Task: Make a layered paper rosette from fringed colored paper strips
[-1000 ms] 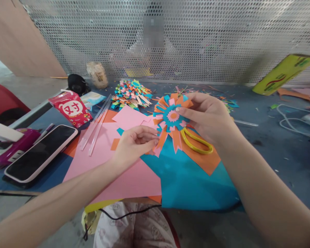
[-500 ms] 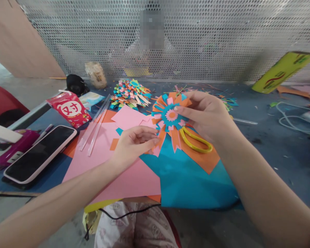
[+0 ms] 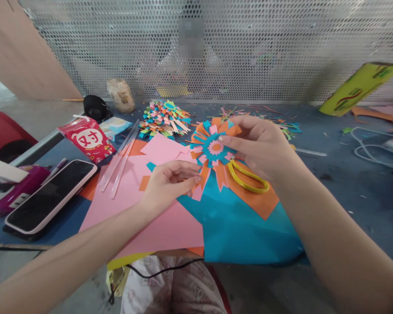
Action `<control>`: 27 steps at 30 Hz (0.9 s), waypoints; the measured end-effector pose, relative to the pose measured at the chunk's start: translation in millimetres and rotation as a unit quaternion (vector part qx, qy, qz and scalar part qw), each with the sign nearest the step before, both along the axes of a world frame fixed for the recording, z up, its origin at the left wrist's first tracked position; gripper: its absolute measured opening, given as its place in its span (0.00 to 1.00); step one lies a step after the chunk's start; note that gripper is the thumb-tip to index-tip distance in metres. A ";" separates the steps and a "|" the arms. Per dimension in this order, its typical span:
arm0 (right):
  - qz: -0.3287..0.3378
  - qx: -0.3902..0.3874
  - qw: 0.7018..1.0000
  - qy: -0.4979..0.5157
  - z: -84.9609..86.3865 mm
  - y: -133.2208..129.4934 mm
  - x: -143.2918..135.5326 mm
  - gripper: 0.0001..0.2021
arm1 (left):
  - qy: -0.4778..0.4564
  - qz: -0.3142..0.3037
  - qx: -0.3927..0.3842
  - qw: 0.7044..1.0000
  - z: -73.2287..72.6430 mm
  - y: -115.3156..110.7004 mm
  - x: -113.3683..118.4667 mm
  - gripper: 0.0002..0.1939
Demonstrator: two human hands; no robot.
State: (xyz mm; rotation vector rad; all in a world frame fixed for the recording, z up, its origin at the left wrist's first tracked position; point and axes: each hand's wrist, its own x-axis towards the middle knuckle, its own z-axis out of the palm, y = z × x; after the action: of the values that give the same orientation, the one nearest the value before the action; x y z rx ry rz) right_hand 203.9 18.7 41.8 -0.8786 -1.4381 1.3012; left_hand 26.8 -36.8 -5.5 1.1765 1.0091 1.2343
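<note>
A paper rosette (image 3: 215, 147) in orange, blue and pink, with notched ribbon tails below, is held up over the table. My right hand (image 3: 258, 144) pinches its right side, thumb on the front and fingers behind. Lower left, my left hand (image 3: 172, 181) has thumb and fingers closed on one orange-and-pink tail of the rosette. Yellow scissor handles (image 3: 249, 179) show just beneath my right hand; the blades are hidden. Under both hands lie a pink paper sheet (image 3: 118, 222), a blue paper sheet (image 3: 245, 235) and an orange paper piece (image 3: 265, 205).
Behind the rosette sits a pile of finished paper rosettes (image 3: 165, 120). Clear plastic strips (image 3: 121, 161), a phone (image 3: 50, 196), a red snack packet (image 3: 88, 137) and a purple power strip (image 3: 11, 187) lie left. A yellow box (image 3: 360, 89) and a white cable (image 3: 363, 152) are right.
The rosette has tilted slightly and shifted a little left in my hands. Both hands keep their hold, and the things on the table have stayed put.
</note>
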 end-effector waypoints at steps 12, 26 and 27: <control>0.013 -0.027 1.000 0.002 2.6 -1.9 -0.9 0.12 | 0.003 0.007 -0.001 1.000 1.6 0.0 -0.1 0.11; 0.026 -0.050 0.998 0.016 2.5 -1.7 -0.5 0.11 | 0.016 0.011 0.005 1.000 2.5 -0.9 -0.9 0.11; 0.026 -0.052 0.998 0.018 2.7 -1.9 -0.6 0.12 | 0.014 0.011 0.005 1.000 2.4 -0.9 -0.8 0.11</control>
State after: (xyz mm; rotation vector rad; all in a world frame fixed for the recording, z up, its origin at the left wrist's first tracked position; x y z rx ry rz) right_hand 203.3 16.8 44.5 -0.8855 -1.3830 1.4350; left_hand 26.1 -37.6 -3.2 1.1969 1.0394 1.2445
